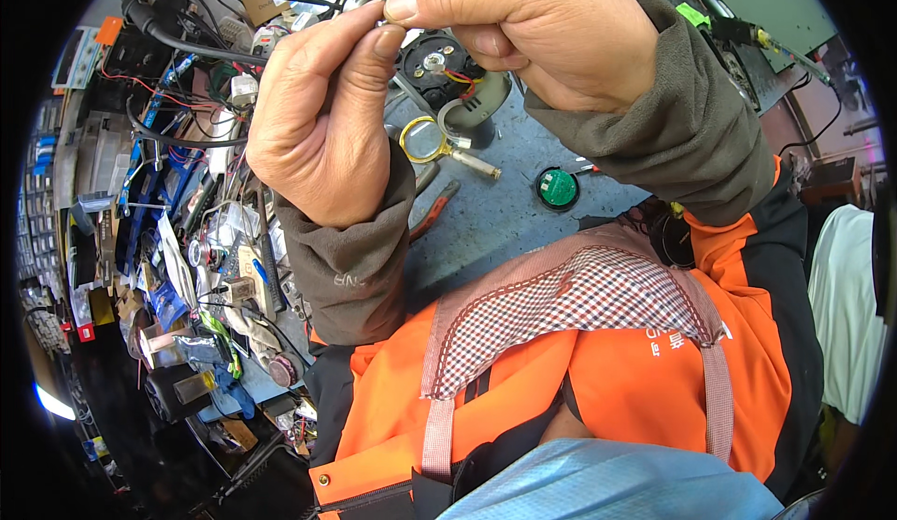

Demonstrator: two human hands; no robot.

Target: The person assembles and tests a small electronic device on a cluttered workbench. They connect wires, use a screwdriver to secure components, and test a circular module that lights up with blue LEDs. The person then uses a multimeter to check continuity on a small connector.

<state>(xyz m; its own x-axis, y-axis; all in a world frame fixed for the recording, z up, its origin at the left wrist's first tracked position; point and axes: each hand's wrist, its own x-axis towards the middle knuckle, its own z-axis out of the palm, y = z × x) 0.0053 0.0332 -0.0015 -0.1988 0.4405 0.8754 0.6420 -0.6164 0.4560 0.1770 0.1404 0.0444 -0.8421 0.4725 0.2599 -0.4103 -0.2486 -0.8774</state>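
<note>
In the head view, the left hand (322, 123) and right hand (570, 39) meet at the fingertips, seemingly at some fine handling; whether either grip is clenched on anything, I can't tell. Near them sits a wired black round housing (419, 81), toward the tabletop's (481, 226) far edge. The next move likely calls for steadiness; clutter (245, 288) crowds the left edge, bare room lies toward the near one.
</note>
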